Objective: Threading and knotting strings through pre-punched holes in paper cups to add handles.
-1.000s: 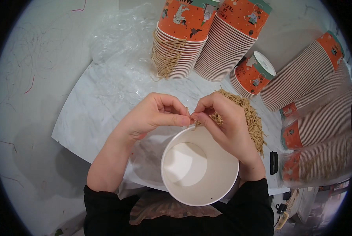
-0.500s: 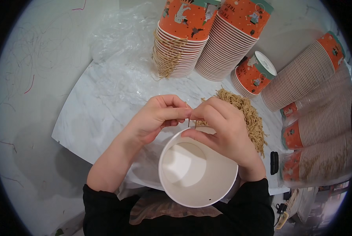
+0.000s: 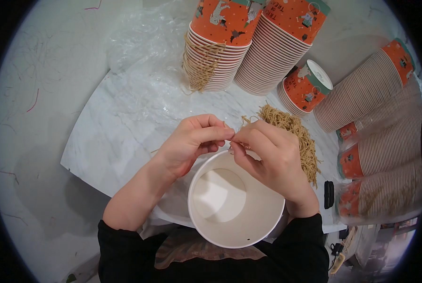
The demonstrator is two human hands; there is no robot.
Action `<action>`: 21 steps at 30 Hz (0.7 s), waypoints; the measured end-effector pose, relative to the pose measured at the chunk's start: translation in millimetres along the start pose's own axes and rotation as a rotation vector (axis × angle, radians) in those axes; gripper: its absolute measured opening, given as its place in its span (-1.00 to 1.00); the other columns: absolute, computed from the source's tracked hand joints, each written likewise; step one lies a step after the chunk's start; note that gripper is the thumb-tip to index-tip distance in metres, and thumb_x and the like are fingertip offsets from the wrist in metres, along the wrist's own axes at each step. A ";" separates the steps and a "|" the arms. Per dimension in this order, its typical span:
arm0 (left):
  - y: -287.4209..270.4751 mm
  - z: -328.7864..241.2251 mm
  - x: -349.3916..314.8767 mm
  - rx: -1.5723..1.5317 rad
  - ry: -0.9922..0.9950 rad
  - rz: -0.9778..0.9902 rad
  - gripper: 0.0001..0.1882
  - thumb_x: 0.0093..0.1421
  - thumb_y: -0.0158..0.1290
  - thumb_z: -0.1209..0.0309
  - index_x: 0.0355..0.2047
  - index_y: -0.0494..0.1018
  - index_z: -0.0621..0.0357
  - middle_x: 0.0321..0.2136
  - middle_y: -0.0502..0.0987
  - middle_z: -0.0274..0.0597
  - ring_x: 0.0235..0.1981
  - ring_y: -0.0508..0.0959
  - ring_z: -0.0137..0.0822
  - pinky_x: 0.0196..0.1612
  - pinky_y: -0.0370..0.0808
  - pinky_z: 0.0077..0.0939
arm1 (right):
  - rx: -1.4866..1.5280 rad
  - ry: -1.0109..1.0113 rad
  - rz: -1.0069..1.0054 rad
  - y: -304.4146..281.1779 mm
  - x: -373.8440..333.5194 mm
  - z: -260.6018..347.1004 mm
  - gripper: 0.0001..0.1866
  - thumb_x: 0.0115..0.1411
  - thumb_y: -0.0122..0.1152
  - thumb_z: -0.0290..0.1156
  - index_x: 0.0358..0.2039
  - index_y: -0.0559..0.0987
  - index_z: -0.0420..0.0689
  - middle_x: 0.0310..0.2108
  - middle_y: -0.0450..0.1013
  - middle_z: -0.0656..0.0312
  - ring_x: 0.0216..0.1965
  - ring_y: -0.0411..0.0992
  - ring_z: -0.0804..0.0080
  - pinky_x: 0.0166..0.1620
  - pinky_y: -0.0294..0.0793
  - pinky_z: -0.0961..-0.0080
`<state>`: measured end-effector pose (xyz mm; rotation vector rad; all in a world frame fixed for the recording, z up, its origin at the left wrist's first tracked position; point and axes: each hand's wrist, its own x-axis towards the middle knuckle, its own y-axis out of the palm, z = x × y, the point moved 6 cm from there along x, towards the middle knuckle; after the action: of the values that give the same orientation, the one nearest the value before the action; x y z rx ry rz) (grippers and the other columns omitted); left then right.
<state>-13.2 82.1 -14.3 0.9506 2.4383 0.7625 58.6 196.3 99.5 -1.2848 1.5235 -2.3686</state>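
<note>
Here, a white marble tabletop [image 3: 112, 137] sits over a grey floor [image 3: 27, 94]. At centre, left hand [image 3: 192, 141] and right hand [image 3: 272, 155] pinch tan string [image 3: 234, 139] above a white paper cup [image 3: 237, 205]. Orange cup stacks [image 3: 220, 42] stand at twelve o'clock.

White cup [image 3: 237, 207] lower and nearer, both hands slightly nearer too.

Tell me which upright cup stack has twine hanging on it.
The left upright stack, by the clear plastic sheet: tan twine loops drape down its left side. The neighbouring upright stack has none.
</note>
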 end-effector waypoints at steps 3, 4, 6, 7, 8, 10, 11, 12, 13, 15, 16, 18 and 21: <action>4.1 -3.6 -3.0 0.007 0.014 -0.034 -0.91 0.19 0.22 0.43 -0.30 0.54 0.06 -0.36 0.60 -0.42 -0.40 0.47 -0.63 -0.27 0.39 -0.72 | 0.002 -0.029 0.007 0.4 -0.2 0.7 -0.83 -0.02 0.38 -0.54 -0.39 0.55 -0.16 -0.51 0.42 0.24 -0.53 0.48 0.29 -0.49 0.46 0.40; 5.2 -3.7 -4.0 0.006 0.005 -0.035 -0.91 0.19 0.20 0.44 -0.29 0.53 0.07 -0.35 0.60 -0.41 -0.37 0.49 -0.62 -0.24 0.39 -0.71 | -0.005 -0.040 0.020 1.4 -0.5 1.3 -0.82 -0.03 0.37 -0.55 -0.39 0.55 -0.15 -0.50 0.42 0.24 -0.53 0.48 0.29 -0.49 0.46 0.40; 6.0 -2.0 -3.6 0.005 -0.004 -0.036 -0.90 0.19 0.18 0.45 -0.28 0.52 0.09 -0.34 0.60 -0.41 -0.33 0.51 -0.62 -0.21 0.40 -0.70 | 0.004 -0.031 0.018 1.3 -0.1 1.5 -0.82 -0.02 0.37 -0.55 -0.39 0.55 -0.15 -0.50 0.42 0.23 -0.53 0.48 0.29 -0.49 0.46 0.40; 7.3 -4.1 -2.4 0.043 0.069 -0.012 -0.91 0.19 0.16 0.49 -0.28 0.52 0.13 -0.34 0.60 -0.39 -0.31 0.53 -0.61 -0.20 0.42 -0.69 | 0.013 -0.022 0.016 0.6 0.0 1.2 -0.82 -0.02 0.37 -0.55 -0.39 0.55 -0.15 -0.50 0.42 0.23 -0.53 0.48 0.29 -0.49 0.46 0.40; 9.3 -6.9 -2.3 0.080 0.143 0.013 -0.91 0.19 0.13 0.52 -0.28 0.51 0.17 -0.33 0.60 -0.36 -0.28 0.55 -0.60 -0.20 0.44 -0.68 | 0.013 -0.021 0.016 -0.2 -0.1 1.3 -0.82 -0.02 0.37 -0.55 -0.39 0.55 -0.15 -0.50 0.42 0.23 -0.53 0.48 0.29 -0.49 0.46 0.40; 11.5 -10.7 -5.8 0.147 0.209 0.002 -0.90 0.19 0.11 0.55 -0.27 0.50 0.21 -0.34 0.60 -0.33 -0.28 0.55 -0.59 -0.19 0.47 -0.67 | 0.054 0.023 0.047 2.0 -0.6 -0.7 -0.82 -0.01 0.36 -0.56 -0.37 0.55 -0.14 -0.49 0.42 0.24 -0.53 0.48 0.30 -0.49 0.45 0.39; 13.0 -14.7 -7.7 0.214 0.276 -0.008 -0.89 0.19 0.09 0.59 -0.26 0.49 0.26 -0.34 0.59 -0.31 -0.28 0.55 -0.58 -0.19 0.49 -0.66 | 0.055 0.023 0.048 2.4 -1.0 -0.8 -0.82 -0.01 0.36 -0.56 -0.37 0.55 -0.14 -0.49 0.42 0.24 -0.53 0.48 0.30 -0.49 0.45 0.39; 14.1 -14.4 -7.6 0.213 0.275 -0.009 -0.89 0.19 0.09 0.59 -0.26 0.49 0.26 -0.34 0.59 -0.31 -0.28 0.55 -0.58 -0.19 0.49 -0.66 | 0.077 0.046 0.054 3.7 -1.5 -2.3 -0.82 -0.01 0.36 -0.56 -0.36 0.55 -0.14 -0.49 0.42 0.24 -0.53 0.49 0.30 -0.50 0.45 0.40; 14.2 -17.1 -7.9 0.245 0.329 -0.045 -0.89 0.18 0.07 0.60 -0.26 0.48 0.28 -0.35 0.58 -0.29 -0.29 0.55 -0.57 -0.19 0.50 -0.66 | 0.100 0.069 0.061 4.9 -2.0 -3.9 -0.81 0.00 0.36 -0.56 -0.35 0.55 -0.14 -0.49 0.43 0.24 -0.52 0.49 0.30 -0.50 0.45 0.40; 14.9 -18.9 -8.0 0.276 0.382 -0.081 -0.89 0.18 0.05 0.62 -0.26 0.47 0.30 -0.35 0.58 -0.27 -0.30 0.56 -0.57 -0.19 0.51 -0.67 | 0.101 0.072 0.064 6.0 -2.3 -4.8 -0.81 0.00 0.35 -0.56 -0.34 0.56 -0.14 -0.48 0.43 0.24 -0.52 0.49 0.30 -0.50 0.46 0.40; 15.2 -18.3 -7.6 0.254 0.387 -0.083 -0.88 0.17 0.05 0.63 -0.25 0.46 0.29 -0.34 0.56 -0.27 -0.30 0.56 -0.57 -0.19 0.51 -0.68 | 0.102 0.075 0.065 6.2 -2.2 -5.2 -0.81 0.01 0.35 -0.56 -0.33 0.56 -0.14 -0.48 0.43 0.24 -0.52 0.49 0.30 -0.50 0.46 0.41; 15.3 -17.0 -7.0 0.232 0.392 -0.088 -0.87 0.16 0.04 0.64 -0.25 0.45 0.29 -0.33 0.55 -0.27 -0.30 0.56 -0.57 -0.19 0.50 -0.69 | 0.099 0.062 0.077 6.6 -1.9 -5.6 -0.80 0.01 0.36 -0.56 -0.32 0.56 -0.14 -0.48 0.43 0.24 -0.52 0.49 0.30 -0.50 0.46 0.41; 16.5 -17.3 -7.7 0.179 0.408 -0.067 -0.82 0.15 0.02 0.67 -0.22 0.41 0.29 -0.31 0.52 -0.27 -0.31 0.55 -0.58 -0.21 0.51 -0.69 | 0.108 0.049 0.087 6.9 -1.2 -4.9 -0.80 0.02 0.36 -0.56 -0.32 0.56 -0.15 -0.47 0.42 0.24 -0.52 0.49 0.30 -0.49 0.46 0.41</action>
<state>-9.4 81.0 10.5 0.8360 2.9173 0.7887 53.6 196.9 92.6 -1.1227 1.4114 -2.4079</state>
